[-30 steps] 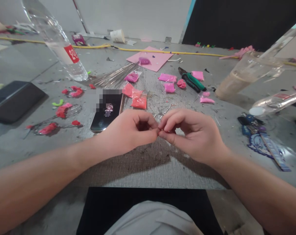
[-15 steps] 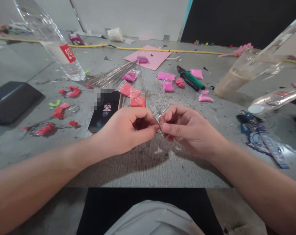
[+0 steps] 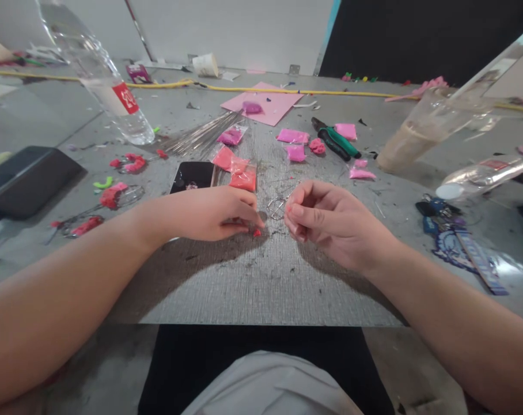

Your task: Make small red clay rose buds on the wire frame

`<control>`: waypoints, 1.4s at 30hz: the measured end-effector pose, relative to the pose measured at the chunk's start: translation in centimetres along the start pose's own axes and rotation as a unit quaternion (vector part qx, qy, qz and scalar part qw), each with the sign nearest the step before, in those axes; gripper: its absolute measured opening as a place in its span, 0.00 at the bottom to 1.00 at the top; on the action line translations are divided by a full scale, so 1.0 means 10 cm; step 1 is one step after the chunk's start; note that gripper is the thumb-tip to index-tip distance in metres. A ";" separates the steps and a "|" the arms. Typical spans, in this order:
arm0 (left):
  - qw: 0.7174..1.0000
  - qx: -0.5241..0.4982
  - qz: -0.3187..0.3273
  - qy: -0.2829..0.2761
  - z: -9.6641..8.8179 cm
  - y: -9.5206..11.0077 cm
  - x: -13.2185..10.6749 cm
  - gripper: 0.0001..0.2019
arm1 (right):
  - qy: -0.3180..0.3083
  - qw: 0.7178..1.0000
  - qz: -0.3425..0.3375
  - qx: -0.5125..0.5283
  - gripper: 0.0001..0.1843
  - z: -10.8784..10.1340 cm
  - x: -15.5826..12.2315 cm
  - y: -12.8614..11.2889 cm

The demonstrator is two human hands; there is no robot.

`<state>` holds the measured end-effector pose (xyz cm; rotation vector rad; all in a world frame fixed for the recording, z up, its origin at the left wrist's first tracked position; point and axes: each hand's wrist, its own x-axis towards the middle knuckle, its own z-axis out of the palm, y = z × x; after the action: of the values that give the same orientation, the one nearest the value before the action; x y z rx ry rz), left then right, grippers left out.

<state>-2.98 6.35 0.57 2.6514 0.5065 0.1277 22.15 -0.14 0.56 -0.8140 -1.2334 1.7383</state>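
Observation:
My left hand (image 3: 209,212) lies low on the grey table (image 3: 253,288), its fingers curled and their tips pressed on a small red clay bit (image 3: 257,233). My right hand (image 3: 330,222) hovers just to the right, fingers bent, pinching a thin bent wire piece (image 3: 279,206). A black phone (image 3: 191,176) lies behind my left hand, partly hidden by it. Orange-red clay bags (image 3: 239,170) sit just beyond the two hands.
Around are a tilted water bottle (image 3: 101,80), a wire bundle (image 3: 201,135), pink clay bags (image 3: 294,136), green-handled pliers (image 3: 337,141), a pink sheet (image 3: 268,104), a plastic cup (image 3: 421,135), keys with a lanyard (image 3: 455,239), a black case (image 3: 23,178) and red clay pieces (image 3: 110,196).
The hands were joined in a pinch; now they have parted. My left hand has dropped to the table onto the red clay bit, and my right keeps the wire.

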 end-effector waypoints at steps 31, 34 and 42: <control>0.891 -0.256 0.040 0.373 0.13 0.43 0.04 0.10 | -0.045 0.999 -0.008 0.024 0.11 0.01 -0.04 -0.02; 0.879 -0.316 0.041 0.356 0.18 0.53 0.05 0.12 | -0.052 0.998 -0.004 0.030 0.10 0.04 -0.06 -0.01; 0.870 -0.330 0.004 0.367 0.18 0.62 0.05 0.10 | -0.062 0.998 -0.009 0.029 0.07 0.06 -0.07 0.03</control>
<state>-0.17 0.64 1.61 1.8506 0.5480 1.1258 21.89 -1.07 0.47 -0.6676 -1.2619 1.8252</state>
